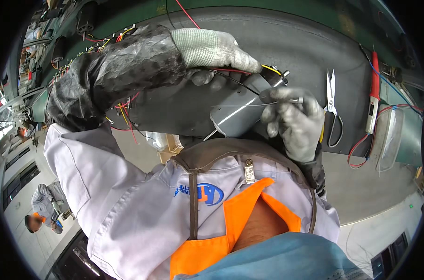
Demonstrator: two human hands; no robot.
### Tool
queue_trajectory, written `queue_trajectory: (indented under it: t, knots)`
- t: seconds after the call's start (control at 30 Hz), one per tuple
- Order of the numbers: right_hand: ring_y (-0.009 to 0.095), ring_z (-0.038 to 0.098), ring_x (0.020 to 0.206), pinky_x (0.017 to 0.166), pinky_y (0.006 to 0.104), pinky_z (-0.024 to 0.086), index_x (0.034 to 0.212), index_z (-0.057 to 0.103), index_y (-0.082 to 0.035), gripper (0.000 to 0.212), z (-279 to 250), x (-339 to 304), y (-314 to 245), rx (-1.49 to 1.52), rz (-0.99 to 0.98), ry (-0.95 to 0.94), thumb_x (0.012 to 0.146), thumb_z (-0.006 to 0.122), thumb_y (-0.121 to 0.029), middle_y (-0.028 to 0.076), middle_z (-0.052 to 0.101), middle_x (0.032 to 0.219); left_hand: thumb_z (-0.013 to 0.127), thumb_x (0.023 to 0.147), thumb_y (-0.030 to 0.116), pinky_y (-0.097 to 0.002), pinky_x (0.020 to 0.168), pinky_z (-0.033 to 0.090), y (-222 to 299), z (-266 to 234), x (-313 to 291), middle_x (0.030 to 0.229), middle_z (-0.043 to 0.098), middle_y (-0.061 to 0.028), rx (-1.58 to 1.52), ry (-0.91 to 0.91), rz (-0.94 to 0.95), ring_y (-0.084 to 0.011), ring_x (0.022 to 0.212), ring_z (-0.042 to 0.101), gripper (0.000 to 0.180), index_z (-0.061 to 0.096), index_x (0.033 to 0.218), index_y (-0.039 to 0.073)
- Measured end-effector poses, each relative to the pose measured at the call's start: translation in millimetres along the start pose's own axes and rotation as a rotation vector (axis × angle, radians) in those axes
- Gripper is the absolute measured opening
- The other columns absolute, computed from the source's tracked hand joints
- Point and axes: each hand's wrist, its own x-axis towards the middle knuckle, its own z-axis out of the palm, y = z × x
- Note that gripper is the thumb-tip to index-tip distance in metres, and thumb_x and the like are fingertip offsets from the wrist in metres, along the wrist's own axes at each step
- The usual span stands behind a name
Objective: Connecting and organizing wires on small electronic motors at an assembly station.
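Note:
A smooth grey cylindrical motor (242, 114) lies tilted on the dark bench in front of me, a thin shaft sticking out of its near end. Red, black and yellow wires (271, 70) come from its far end. My left hand (216, 51), in a pale knit glove and black sleeve, reaches over from the left, its fingertips closed on these wires. On the motor's right side is my right hand (296, 121), gloved in grey. Its fingers are curled in a pinch around a slim metal rod-like tool (293, 100), whose exact kind I cannot make out.
Scissors (331, 105) with dark handles lie right of my right hand. Farther right is a red-and-white pen-shaped tool (374, 88) on a cable. More dark motors (86, 17) and loose wires (123, 112) are at left. Another person (46, 205) is in the lower left.

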Motion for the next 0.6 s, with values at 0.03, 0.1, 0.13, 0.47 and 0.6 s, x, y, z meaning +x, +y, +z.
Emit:
queue_trajectory:
  t: [0.03,0.1,0.13,0.47,0.6]
  knots:
    - [0.019,0.071,0.079,0.064,0.0293,0.058,0.117,0.064,0.004,0.027,0.9,1.8,-6.8,0.212,0.238,0.075,0.097,0.066,-0.013,0.019,0.071,0.106,0.053,0.099,0.053,-0.0237,0.039,0.035,-2.9,-0.4,2.0,0.059,0.057,-0.0009,0.006,0.01,0.012,-0.0075,0.039,0.045,0.05,0.071,0.09,0.007]
    - [0.019,0.071,0.08,0.064,0.0289,0.059,0.118,0.063,0.005,0.029,1.0,1.7,-10.5,0.422,0.468,0.158,0.097,0.066,-0.014,0.019,0.071,0.106,0.053,0.099,0.053,-0.0236,0.039,0.035,-0.1,-0.9,1.4,0.058,0.057,-0.0005,0.019,0.014,0.031,-0.0073,0.039,0.045,0.051,0.071,0.089,0.007]
    - [0.019,0.072,0.08,0.065,0.029,0.059,0.119,0.062,0.005,0.029,1.1,1.9,-8.8,0.418,0.444,0.165,0.097,0.066,-0.014,0.019,0.071,0.106,0.051,0.1,0.052,-0.024,0.041,0.037,6.8,-0.5,-3.0,0.059,0.059,-0.0013,0.036,0.005,-0.004,-0.0079,0.041,0.048,0.051,0.071,0.09,0.006]
    - [0.021,0.07,0.085,0.071,0.0343,0.057,0.116,0.066,-0.001,0.024,4.9,-5.3,1.0,-0.743,-0.343,-0.037,0.093,0.065,-0.009,0.014,0.072,0.102,0.045,0.102,0.055,-0.0233,0.042,0.039,24.8,7.9,-14.5,0.056,0.057,-0.0009,0.064,0.065,-0.177,-0.007,0.044,0.051,0.054,0.072,0.095,0.008]
    - [0.027,0.068,0.089,0.072,0.0375,0.055,0.111,0.067,-0.003,0.027,6.1,6.4,-2.8,-1.202,-0.576,-0.449,0.085,0.067,-0.005,0.013,0.07,0.106,0.043,0.102,0.057,-0.0226,0.041,0.038,21.1,13.5,-19.9,0.061,0.059,-0.0014,0.007,0.101,-0.204,-0.0072,0.044,0.051,0.057,0.071,0.098,0.007]
